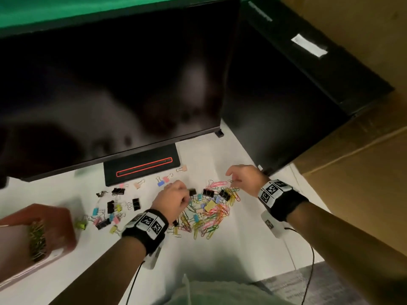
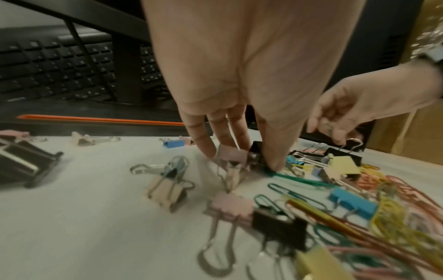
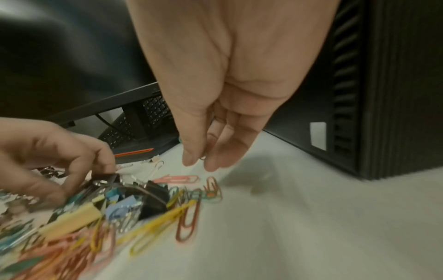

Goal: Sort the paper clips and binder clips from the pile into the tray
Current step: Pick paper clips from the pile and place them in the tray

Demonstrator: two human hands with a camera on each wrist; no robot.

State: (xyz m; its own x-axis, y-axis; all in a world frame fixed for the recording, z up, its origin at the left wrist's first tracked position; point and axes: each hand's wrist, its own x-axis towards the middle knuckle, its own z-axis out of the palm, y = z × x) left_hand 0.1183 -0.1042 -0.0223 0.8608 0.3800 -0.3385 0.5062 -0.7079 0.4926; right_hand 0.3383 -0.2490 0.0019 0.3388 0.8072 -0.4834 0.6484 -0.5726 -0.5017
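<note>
a: where's the left hand point(image 1: 174, 198)?
b: reaching down into the pile point(image 1: 207, 213) on the bench point(image 1: 259, 243), fingertips pinched on a small black binder clip point(image 1: 192, 191).
a: and the right hand point(image 1: 243, 178)?
b: raised over the pile's far edge, fingers pinching a paper clip point(image 3: 203, 157). tray point(image 1: 57, 227) sits far left.

Tray point(image 1: 63, 219) left of pile point(image 1: 207, 212); monitor point(image 1: 110, 84) seemingly behind both.
</note>
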